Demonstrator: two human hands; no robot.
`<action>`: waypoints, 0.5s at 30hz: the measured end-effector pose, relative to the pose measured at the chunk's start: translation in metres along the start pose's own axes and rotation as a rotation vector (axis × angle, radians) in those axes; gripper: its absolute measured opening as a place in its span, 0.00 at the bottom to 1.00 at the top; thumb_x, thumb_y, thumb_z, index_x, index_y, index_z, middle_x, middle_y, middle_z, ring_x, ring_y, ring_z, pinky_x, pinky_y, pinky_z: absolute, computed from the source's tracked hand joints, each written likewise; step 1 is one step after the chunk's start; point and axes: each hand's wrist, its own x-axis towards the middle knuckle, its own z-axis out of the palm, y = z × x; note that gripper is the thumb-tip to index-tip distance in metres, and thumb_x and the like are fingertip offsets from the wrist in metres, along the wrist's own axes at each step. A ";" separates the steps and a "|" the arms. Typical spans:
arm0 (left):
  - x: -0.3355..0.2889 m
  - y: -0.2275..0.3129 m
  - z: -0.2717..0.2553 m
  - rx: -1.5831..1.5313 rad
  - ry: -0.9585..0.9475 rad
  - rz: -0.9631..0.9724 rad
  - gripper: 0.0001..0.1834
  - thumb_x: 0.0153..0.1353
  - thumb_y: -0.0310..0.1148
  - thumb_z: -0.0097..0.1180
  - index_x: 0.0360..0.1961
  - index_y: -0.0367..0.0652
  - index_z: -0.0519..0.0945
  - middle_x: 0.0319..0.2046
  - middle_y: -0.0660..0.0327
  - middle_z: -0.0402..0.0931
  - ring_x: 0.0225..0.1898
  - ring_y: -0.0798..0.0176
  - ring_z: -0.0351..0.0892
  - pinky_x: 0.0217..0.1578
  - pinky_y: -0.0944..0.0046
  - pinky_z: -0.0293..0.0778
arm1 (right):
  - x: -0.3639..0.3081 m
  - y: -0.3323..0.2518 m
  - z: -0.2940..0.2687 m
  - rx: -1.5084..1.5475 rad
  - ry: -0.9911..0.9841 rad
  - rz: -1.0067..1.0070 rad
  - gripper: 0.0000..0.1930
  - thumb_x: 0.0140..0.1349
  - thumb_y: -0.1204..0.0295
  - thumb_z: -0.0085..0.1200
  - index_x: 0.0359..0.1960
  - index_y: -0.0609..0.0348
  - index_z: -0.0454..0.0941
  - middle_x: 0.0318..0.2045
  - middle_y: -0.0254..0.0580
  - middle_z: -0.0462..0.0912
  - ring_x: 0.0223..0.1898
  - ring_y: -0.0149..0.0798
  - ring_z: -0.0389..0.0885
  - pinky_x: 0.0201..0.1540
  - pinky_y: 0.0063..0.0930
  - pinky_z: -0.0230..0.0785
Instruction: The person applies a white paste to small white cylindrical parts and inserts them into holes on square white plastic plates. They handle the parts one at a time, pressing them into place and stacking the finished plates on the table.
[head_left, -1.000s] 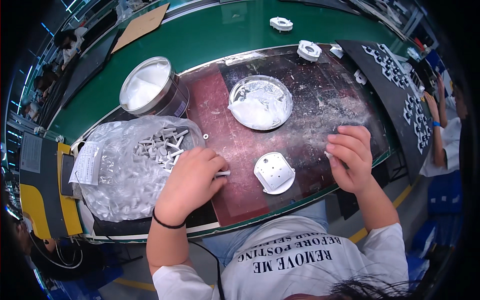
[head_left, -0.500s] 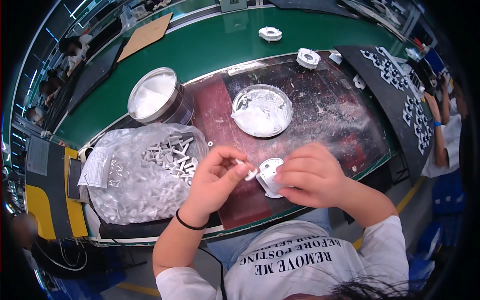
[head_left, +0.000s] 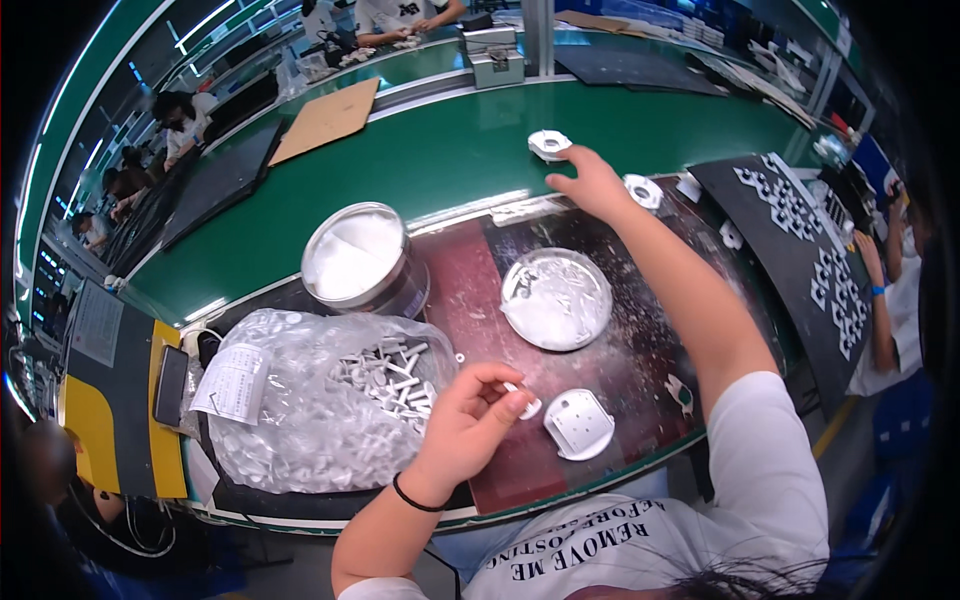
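Note:
My left hand (head_left: pixel 474 420) is closed in a pinch on a small white plastic pin with a round, flat head (head_left: pixel 530 408), above the front of the table. To its right a white plastic plate (head_left: pixel 580 425) with small holes lies flat on the mat. My right hand (head_left: pixel 590 185) stretches far forward over the green surface. Its thumb and fingers are apart, with the fingertips at the edge of a white round housing (head_left: pixel 548 145); whether they touch it I cannot tell. Left of my left hand, a clear plastic bag (head_left: pixel 300 420) spills open on many similar white pins (head_left: pixel 400 380).
A metal dish (head_left: pixel 515 325) of white grease sits mid-table, with a large tin (head_left: pixel 405 285) of white material behind it. Another white housing (head_left: pixel 643 191) stands by my right forearm. At right, a black board (head_left: pixel 745 215) carries rows of parts. Co-workers sit around.
My right hand has let go of the white plate, which now lies on the mat, and has reached forward to the far housing. My left hand still pinches the pin. The view has tilted up.

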 end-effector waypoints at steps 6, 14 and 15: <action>-0.001 0.000 -0.003 0.029 0.001 -0.032 0.11 0.63 0.25 0.52 0.45 0.38 0.69 0.36 0.57 0.77 0.40 0.68 0.77 0.43 0.69 0.72 | 0.062 -0.004 0.047 -0.262 0.095 0.141 0.30 0.53 0.53 0.56 0.58 0.47 0.69 0.68 0.39 0.52 0.67 0.52 0.52 0.61 0.54 0.55; -0.004 -0.002 -0.005 0.012 0.002 -0.020 0.10 0.62 0.25 0.53 0.44 0.38 0.71 0.36 0.58 0.77 0.39 0.69 0.77 0.40 0.70 0.72 | 0.036 -0.002 0.011 -0.349 -0.173 0.036 0.20 0.49 0.55 0.60 0.41 0.51 0.79 0.45 0.39 0.78 0.46 0.43 0.78 0.58 0.54 0.57; -0.004 -0.001 -0.004 0.027 -0.005 -0.030 0.10 0.62 0.25 0.54 0.44 0.38 0.71 0.36 0.58 0.77 0.39 0.69 0.77 0.40 0.71 0.72 | 0.019 0.003 0.000 -0.412 -0.154 -0.038 0.19 0.48 0.55 0.60 0.40 0.51 0.79 0.44 0.38 0.78 0.46 0.43 0.78 0.59 0.54 0.54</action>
